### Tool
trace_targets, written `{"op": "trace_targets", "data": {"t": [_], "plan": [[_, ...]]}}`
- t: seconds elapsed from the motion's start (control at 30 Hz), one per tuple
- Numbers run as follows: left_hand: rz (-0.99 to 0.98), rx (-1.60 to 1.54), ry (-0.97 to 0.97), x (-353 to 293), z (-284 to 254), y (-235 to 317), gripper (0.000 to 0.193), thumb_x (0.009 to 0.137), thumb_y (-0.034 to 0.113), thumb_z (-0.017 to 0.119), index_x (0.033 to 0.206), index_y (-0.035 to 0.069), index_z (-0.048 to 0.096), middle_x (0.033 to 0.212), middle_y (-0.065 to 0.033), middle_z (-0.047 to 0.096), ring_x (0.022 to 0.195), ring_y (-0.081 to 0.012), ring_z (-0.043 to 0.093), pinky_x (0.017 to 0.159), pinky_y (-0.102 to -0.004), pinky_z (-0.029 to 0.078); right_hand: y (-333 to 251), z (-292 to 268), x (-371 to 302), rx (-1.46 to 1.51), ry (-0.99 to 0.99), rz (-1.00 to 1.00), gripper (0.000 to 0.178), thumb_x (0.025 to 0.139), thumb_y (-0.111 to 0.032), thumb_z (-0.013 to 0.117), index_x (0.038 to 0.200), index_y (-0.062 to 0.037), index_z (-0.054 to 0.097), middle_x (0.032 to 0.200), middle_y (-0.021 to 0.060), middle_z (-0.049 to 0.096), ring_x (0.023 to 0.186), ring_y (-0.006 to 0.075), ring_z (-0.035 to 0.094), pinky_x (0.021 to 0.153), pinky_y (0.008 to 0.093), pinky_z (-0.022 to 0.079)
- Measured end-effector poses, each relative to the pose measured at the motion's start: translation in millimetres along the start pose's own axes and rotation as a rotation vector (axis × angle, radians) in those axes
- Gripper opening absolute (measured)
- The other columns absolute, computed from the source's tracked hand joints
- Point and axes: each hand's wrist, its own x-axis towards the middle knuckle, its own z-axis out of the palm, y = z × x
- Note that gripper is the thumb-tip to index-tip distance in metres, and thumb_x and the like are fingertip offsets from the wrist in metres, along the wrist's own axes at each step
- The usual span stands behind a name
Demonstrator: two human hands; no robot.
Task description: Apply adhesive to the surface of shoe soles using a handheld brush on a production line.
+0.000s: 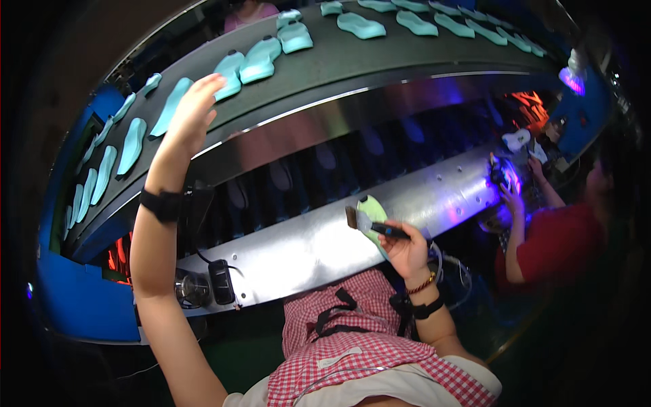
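My left hand [192, 115] reaches over the dark conveyor belt, its fingers stretched out beside a teal shoe sole [230, 72]. Whether the fingertips touch that sole cannot be made out. In my right hand [407, 252] is a flat brush [362, 221] with a black handle and brown bristles, pointing left. Behind the brush, a pale green shoe sole [371, 206] lies over the metal ledge; the brush and hand partly cover it.
Several teal soles [131, 146] lie along the conveyor belt [305, 74]. The metal ledge [298, 254] runs in front, with a black box-shaped device [221, 281] at its left end. At right, a person in red [559, 241] works under purple light. Orange-lit openings [529, 107] glow at both ends.
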Motion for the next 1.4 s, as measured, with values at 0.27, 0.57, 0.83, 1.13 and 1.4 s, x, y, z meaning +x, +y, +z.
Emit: {"op": "trace_targets", "data": {"t": [0.27, 0.57, 0.83, 1.13, 1.4], "plan": [[-0.053, 0.876, -0.084, 84.0, 43.3, 25.3, 0.071, 0.075, 0.046, 0.057, 0.129, 0.006, 0.036, 0.126, -0.0255, 0.040, 0.119, -0.0350, 0.038, 0.098, -0.0377, 0.030, -39.1, -18.9, 5.1, 0.034, 0.031, 0.054, 0.034, 0.085, -0.022, 0.042, 0.094, 0.0067, 0.056, 0.091, 0.0208, 0.060, 0.075, 0.0269, 0.060, 0.073, 0.0340, 0.050], [-0.080, 1.192, 0.116, 192.3, 106.8, 19.7, 0.057, 0.075, 0.037, 0.058, 0.115, -0.001, 0.049, 0.114, -0.0217, 0.052, 0.107, -0.0344, 0.049, 0.088, -0.0376, 0.039, -116.8, -88.1, 3.8, 0.075, 0.070, 0.062, 0.035, 0.086, -0.020, 0.039, 0.101, 0.0079, 0.052, 0.096, 0.0209, 0.058, 0.082, 0.0270, 0.059, 0.076, 0.0341, 0.049], [0.055, 1.082, -0.288, 190.5, 213.2, 72.5, 0.046, 0.070, 0.034, 0.068, 0.101, 0.002, 0.057, 0.102, -0.0161, 0.058, 0.097, -0.0234, 0.053, 0.083, -0.0333, 0.040, -136.1, -100.9, 4.0, 0.047, 0.044, 0.038, 0.028, 0.087, -0.017, 0.043, 0.100, 0.0061, 0.053, 0.101, 0.0195, 0.057, 0.088, 0.0266, 0.056, 0.081, 0.0351, 0.046], [0.270, 1.357, -0.190, 107.2, 176.6, 53.3, 0.033, 0.077, 0.026, 0.060, 0.093, -0.002, 0.058, 0.089, -0.0215, 0.060, 0.085, -0.0309, 0.059, 0.075, -0.0374, 0.045, -75.4, -73.2, -5.9, -0.083, -0.012, -0.116, 0.021, 0.078, 0.006, 0.053, 0.099, 0.0005, 0.054, 0.097, 0.0140, 0.059, 0.084, 0.0192, 0.058, 0.075, 0.0274, 0.048], [0.479, -0.070, 0.396, -65.3, 55.4, -69.1, 0.028, 0.083, 0.023, 0.052, 0.098, -0.001, 0.055, 0.096, -0.0095, 0.055, 0.089, -0.0191, 0.054, 0.079, -0.0308, 0.043, -8.0, -79.2, 3.7, -0.266, 0.150, -0.162, 0.014, 0.080, 0.001, 0.053, 0.094, -0.0007, 0.056, 0.088, 0.0102, 0.059, 0.076, 0.0155, 0.056, 0.066, 0.0243, 0.046]]}}
